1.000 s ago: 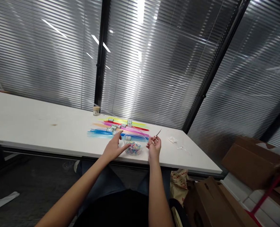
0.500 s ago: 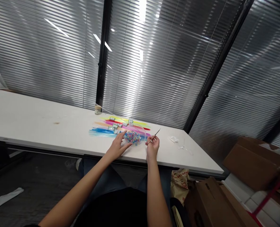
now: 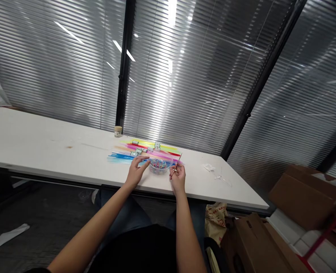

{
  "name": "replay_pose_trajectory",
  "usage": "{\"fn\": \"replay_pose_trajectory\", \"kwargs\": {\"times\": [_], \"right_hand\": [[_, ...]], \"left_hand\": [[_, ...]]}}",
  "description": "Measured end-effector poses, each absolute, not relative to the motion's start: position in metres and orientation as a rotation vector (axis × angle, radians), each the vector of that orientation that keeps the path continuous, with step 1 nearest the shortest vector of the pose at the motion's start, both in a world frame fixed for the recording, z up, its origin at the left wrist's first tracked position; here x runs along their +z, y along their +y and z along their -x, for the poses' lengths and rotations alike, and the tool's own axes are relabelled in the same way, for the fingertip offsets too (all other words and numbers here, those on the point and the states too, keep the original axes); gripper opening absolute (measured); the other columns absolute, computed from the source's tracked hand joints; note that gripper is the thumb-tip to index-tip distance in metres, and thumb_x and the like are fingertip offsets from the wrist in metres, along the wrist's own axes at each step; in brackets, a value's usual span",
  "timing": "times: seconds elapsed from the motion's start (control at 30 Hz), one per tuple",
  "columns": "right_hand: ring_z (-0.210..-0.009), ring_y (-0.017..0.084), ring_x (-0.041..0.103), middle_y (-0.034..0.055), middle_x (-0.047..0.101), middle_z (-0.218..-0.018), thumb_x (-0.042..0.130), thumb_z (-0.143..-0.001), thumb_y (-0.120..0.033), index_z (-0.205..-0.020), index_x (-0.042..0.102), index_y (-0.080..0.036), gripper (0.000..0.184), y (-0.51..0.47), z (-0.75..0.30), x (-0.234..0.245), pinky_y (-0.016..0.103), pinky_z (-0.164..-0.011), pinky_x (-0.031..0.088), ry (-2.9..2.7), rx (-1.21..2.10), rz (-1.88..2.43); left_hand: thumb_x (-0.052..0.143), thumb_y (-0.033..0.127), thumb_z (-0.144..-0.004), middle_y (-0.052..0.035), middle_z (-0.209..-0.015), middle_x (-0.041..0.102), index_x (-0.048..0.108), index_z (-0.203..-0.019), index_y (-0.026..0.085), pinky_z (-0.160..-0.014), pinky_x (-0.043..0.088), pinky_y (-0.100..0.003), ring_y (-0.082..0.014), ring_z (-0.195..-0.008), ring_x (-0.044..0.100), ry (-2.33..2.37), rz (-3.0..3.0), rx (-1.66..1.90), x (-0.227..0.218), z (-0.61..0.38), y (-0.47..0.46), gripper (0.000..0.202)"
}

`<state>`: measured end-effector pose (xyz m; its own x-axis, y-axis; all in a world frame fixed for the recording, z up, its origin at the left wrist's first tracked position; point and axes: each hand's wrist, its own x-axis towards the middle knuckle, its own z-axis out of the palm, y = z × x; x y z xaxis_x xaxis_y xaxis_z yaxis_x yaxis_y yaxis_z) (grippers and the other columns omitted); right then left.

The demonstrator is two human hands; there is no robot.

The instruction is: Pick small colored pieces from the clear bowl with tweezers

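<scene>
A clear round bowl [image 3: 160, 171] with small multicoloured pieces in it stands near the table's front edge. My left hand [image 3: 136, 170] is at its left side, index finger and thumb close together near the rim. A thin, pale, clear straw [image 3: 96, 146] runs leftward from these fingers and seems to be held by them; its near end is hidden. Just right of the bowl, my right hand [image 3: 178, 177] is closed around scissors [image 3: 177, 163], blades pointing up. Behind the bowl lie bundles of long coloured straws [image 3: 119, 156] in blue, pink, red and yellow, with small labels.
A small jar [image 3: 117, 131] stands at the table's back edge. To the right lie crumpled white scraps [image 3: 209, 167] and clear plastic bits [image 3: 220, 177]. Cardboard boxes [image 3: 258, 242] and a paper bag [image 3: 216, 220] sit at floor level right of the white table [image 3: 42, 140].
The bowl has gone from tilted to level. My left hand has shifted slightly left, and the clear straw has swung lower to the left. My right hand has moved left with the scissors, now more upright.
</scene>
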<state>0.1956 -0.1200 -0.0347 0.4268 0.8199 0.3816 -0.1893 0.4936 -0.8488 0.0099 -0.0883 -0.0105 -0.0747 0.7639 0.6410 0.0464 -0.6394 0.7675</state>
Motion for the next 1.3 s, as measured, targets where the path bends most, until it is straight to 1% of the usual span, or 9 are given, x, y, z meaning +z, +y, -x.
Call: {"fn": "replay_pose_trajectory", "kwargs": {"times": [0.03, 0.1, 0.2, 0.27, 0.4, 0.5, 0.63, 0.87, 1.3], "right_hand": [[-0.05, 0.006, 0.047, -0.0017, 0.06, -0.086, 0.072, -0.071, -0.032, -0.097, 0.045, -0.022, 0.038, -0.12, -0.196, -0.035, 0.018, -0.043, 0.034, -0.917, 0.73, 0.82], [-0.051, 0.006, 0.048, -0.0016, 0.06, -0.085, 0.072, -0.071, -0.032, -0.097, 0.045, -0.022, 0.039, -0.12, -0.195, -0.034, 0.017, -0.042, 0.035, -0.926, 0.731, 0.822], [-0.05, 0.007, 0.05, -0.0001, 0.061, -0.09, 0.072, -0.071, -0.035, -0.098, 0.045, -0.022, 0.04, -0.122, -0.195, -0.032, 0.017, -0.04, 0.037, -0.915, 0.72, 0.853], [-0.049, 0.007, 0.052, 0.0007, 0.061, -0.093, 0.071, -0.071, -0.038, -0.099, 0.045, -0.023, 0.041, -0.124, -0.196, -0.031, 0.018, -0.039, 0.04, -0.88, 0.708, 0.878], [-0.041, 0.005, 0.05, -0.0014, 0.06, -0.087, 0.071, -0.072, -0.044, -0.095, 0.047, -0.022, 0.04, -0.129, -0.2, -0.03, 0.016, -0.032, 0.033, -0.909, 0.758, 0.885], [-0.035, 0.004, 0.048, -0.0035, 0.057, -0.074, 0.068, -0.075, -0.049, -0.082, 0.048, -0.019, 0.037, -0.132, -0.202, -0.031, 0.017, -0.031, 0.03, -1.092, 0.855, 0.875], [-0.03, 0.005, 0.045, -0.0034, 0.056, -0.063, 0.061, -0.079, -0.057, -0.07, 0.047, -0.018, 0.043, -0.134, -0.2, -0.031, 0.017, -0.03, 0.025, -1.252, 0.976, 0.875], [-0.03, 0.005, 0.046, -0.0034, 0.057, -0.063, 0.064, -0.077, -0.057, -0.073, 0.053, -0.017, 0.042, -0.137, -0.198, -0.029, 0.017, -0.031, 0.025, -1.287, 0.988, 0.899], [-0.032, 0.004, 0.044, -0.003, 0.057, -0.062, 0.065, -0.077, -0.054, -0.074, 0.056, -0.016, 0.04, -0.139, -0.196, -0.026, 0.017, -0.032, 0.027, -1.296, 0.97, 0.94]], "left_hand": [[0.068, 0.051, -0.074, -0.0075, -0.1, 0.066, 0.071, -0.085, 0.021, -0.093, 0.044, -0.038, -0.0261, -0.106, 0.056, 0.863, -1.605, 1.784, -0.01, -0.009, -0.087, 0.032], [0.073, 0.053, -0.066, -0.0075, -0.094, 0.067, 0.071, -0.077, 0.019, -0.084, 0.045, -0.035, -0.026, -0.098, 0.058, 0.879, -1.431, 1.748, -0.01, -0.008, -0.085, 0.036], [0.08, 0.054, -0.055, -0.0062, -0.086, 0.067, 0.071, -0.076, 0.018, -0.065, 0.042, -0.028, -0.0224, -0.085, 0.058, 0.908, -1.157, 1.649, -0.007, -0.006, -0.085, 0.043], [0.084, 0.052, -0.05, -0.0034, -0.081, 0.066, 0.071, -0.078, 0.019, -0.06, 0.038, -0.025, -0.0179, -0.077, 0.057, 0.855, -0.99, 1.629, -0.005, -0.004, -0.085, 0.045], [0.089, 0.043, -0.043, 0.0014, -0.079, 0.064, 0.069, -0.078, 0.02, -0.062, 0.038, -0.023, -0.0125, -0.073, 0.057, 0.705, -0.728, 1.594, 0.001, 0.002, -0.085, 0.047], [0.09, 0.039, -0.042, 0.0015, -0.078, 0.066, 0.069, -0.079, 0.021, -0.064, 0.038, -0.022, -0.0129, -0.076, 0.06, 0.669, -0.677, 1.554, 0.002, 0.005, -0.085, 0.046], [0.09, 0.036, -0.046, -0.0005, -0.079, 0.068, 0.07, -0.078, 0.02, -0.068, 0.039, -0.024, -0.0147, -0.08, 0.062, 0.652, -0.718, 1.496, 0.001, 0.007, -0.085, 0.042], [0.09, 0.034, -0.042, -0.0038, -0.079, 0.07, 0.07, -0.075, 0.019, -0.07, 0.04, -0.026, -0.0181, -0.082, 0.063, 0.672, -0.795, 1.457, 0.001, 0.006, -0.087, 0.041], [0.087, 0.041, -0.049, -0.0068, -0.083, 0.069, 0.072, -0.075, 0.022, -0.069, 0.042, -0.028, -0.023, -0.09, 0.062, 0.727, -0.96, 1.418, -0.009, 0.006, -0.079, 0.036]]}}
